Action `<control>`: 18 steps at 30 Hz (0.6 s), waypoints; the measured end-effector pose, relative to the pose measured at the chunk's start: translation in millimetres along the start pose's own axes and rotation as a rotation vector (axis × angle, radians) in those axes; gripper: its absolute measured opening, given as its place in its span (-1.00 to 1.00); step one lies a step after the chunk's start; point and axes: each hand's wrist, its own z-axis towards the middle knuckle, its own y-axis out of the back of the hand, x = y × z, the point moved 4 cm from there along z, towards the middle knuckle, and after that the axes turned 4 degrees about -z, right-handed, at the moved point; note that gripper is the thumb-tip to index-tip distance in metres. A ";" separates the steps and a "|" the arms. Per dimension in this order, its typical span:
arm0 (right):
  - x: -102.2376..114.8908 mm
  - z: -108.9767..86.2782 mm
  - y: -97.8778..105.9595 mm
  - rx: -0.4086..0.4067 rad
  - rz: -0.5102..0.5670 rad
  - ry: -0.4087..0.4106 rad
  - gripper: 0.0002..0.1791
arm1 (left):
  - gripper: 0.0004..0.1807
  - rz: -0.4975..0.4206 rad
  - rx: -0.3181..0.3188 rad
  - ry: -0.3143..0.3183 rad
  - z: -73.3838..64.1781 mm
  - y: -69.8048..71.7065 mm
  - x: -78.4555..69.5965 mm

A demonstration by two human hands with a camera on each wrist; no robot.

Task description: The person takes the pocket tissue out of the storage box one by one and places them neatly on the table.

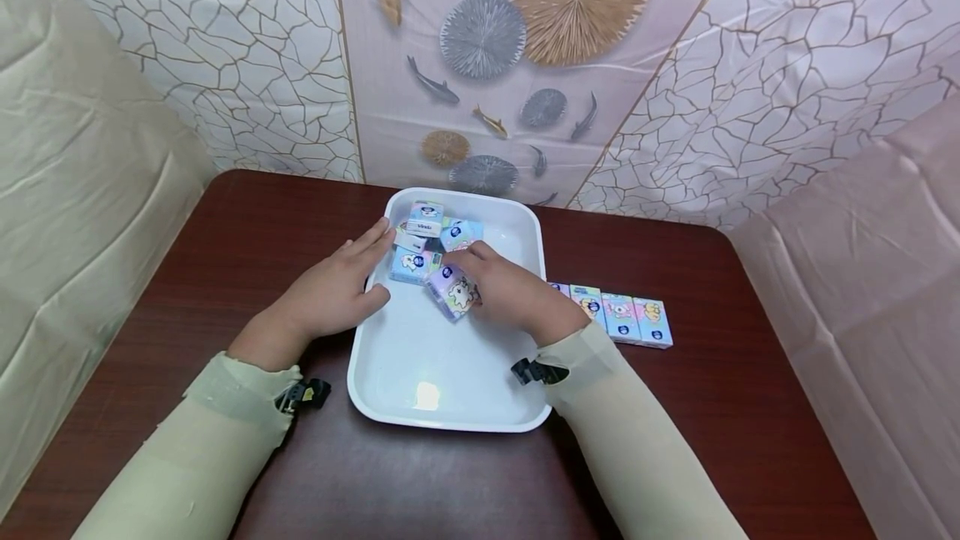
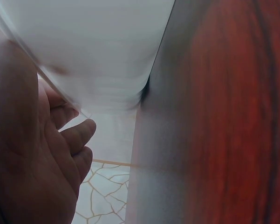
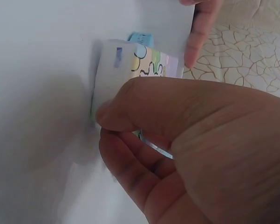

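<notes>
A white tray (image 1: 442,373) holds several small tissue packs with cartoon prints. My right hand (image 1: 510,290) reaches into it and pinches a purple tissue pack (image 1: 452,292) between thumb and fingers. In the right wrist view, the thumb lies along the end of this pack (image 3: 114,70). At the tray's left rim rests my left hand (image 1: 330,290), fingers stretched forward and thumb over the inside. The left wrist view shows some of its fingers (image 2: 79,135) beside the tray's outer wall (image 2: 107,56). Blue packs (image 1: 408,265) and a pack marked Vinda (image 1: 425,220) lie ahead of the purple one.
Right of the tray, several tissue packs (image 1: 621,319) stand in a row on the dark wooden table (image 1: 720,407), partly behind my right forearm. Patterned cloth (image 1: 262,65) hangs behind the table. Plain cloth (image 1: 82,173) borders the left side.
</notes>
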 end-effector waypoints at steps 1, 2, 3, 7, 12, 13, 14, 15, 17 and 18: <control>0.2 -0.1 0.1 -0.003 -0.004 0.002 -0.17 | -0.10 0.000 -0.002 -0.001 0.1 0.0 0.0; 0.4 -0.2 0.3 -0.005 -0.008 0.004 -0.16 | -0.10 0.001 -0.003 -0.001 0.1 0.0 -0.1; 0.7 -0.5 0.6 -0.007 -0.009 0.005 -0.15 | -0.10 0.002 -0.004 -0.001 0.1 0.0 -0.2; 2.4 -1.8 2.3 -0.012 -0.011 0.016 -0.12 | -0.11 0.004 -0.003 0.001 0.1 0.2 -0.5; 4.3 -5.6 5.1 -0.036 -0.003 0.042 -0.13 | -0.11 0.002 0.003 0.010 -0.3 0.1 -0.9; 4.5 -6.7 5.8 -0.042 0.000 0.044 -0.14 | -0.11 0.002 0.003 0.011 -0.4 0.1 -0.9; 4.6 -7.9 6.4 -0.047 0.002 0.046 -0.15 | -0.11 0.001 0.002 0.012 -0.5 0.3 -1.0; 4.6 -9.2 7.0 -0.049 0.006 0.044 -0.15 | -0.11 0.000 0.001 0.011 -0.6 0.4 -1.1; 4.7 -12.0 8.3 -0.049 0.013 0.036 -0.16 | -0.11 0.002 -0.001 0.009 -0.8 0.7 -1.3; 4.7 -13.5 9.1 -0.048 0.017 0.031 -0.16 | -0.11 0.004 -0.003 0.006 -0.8 0.9 -1.5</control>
